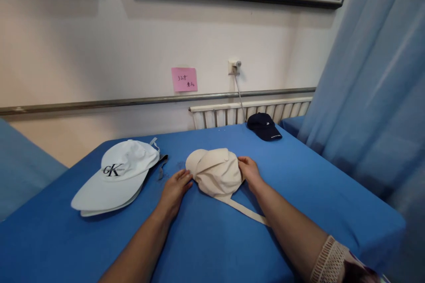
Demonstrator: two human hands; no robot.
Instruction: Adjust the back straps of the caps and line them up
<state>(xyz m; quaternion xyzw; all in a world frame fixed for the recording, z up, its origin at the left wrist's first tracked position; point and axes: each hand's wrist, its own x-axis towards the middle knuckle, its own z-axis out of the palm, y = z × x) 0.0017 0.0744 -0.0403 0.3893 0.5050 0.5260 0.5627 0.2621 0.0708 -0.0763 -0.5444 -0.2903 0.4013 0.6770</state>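
A beige cap (219, 171) lies crumpled in the middle of the blue-covered table, its brim pointing left and a long strap trailing toward the lower right. My left hand (177, 185) is closed at the brim's edge, fingertips on the fabric. At the cap's right end, my right hand (249, 171) grips its edge, with the fingers partly hidden behind it. To the left, a white cap (129, 163) with black letters sits stacked on another cap, whose brim shows underneath. A dark navy cap (264, 126) rests at the far right corner.
The blue cover (212, 243) spreads over the table, which meets the wall at the back. A metal rail (133, 102), a white radiator (229, 115) and a plugged-in cord (238, 90) run there. A pink note (184, 79) is on the wall. Blue curtains (372, 79) hang at right.
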